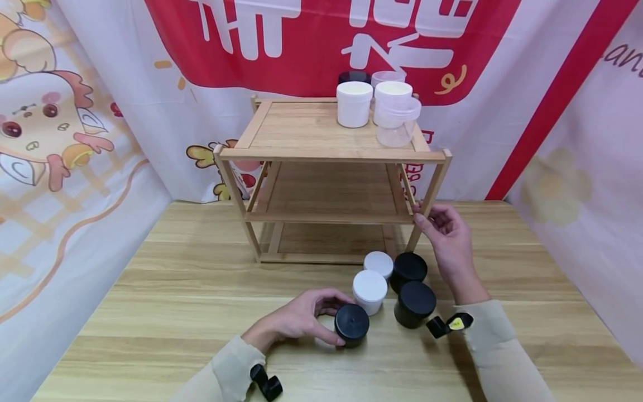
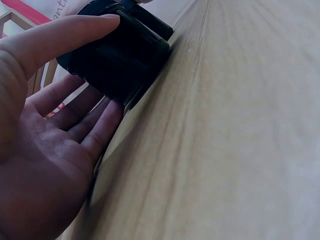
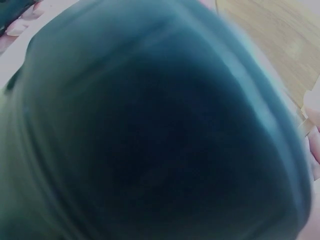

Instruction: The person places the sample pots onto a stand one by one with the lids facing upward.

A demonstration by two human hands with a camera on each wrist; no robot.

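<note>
In the head view my left hand holds a small black lidded jar at the table's front. From the left wrist view, the thumb lies along the jar's side and the fingers reach round it, low over the wood. My right hand grips the right front leg of a wooden shelf rack, thumb on the near side. Two white-lidded jars and two black jars stand between my hands. A dark jar fills most of the right wrist view, with fingertips at its right edge.
The three-tier wooden rack stands at the back of the table. On its top right sit white jars, a clear jar and a black-lidded one behind. Printed cloth hangs around the table.
</note>
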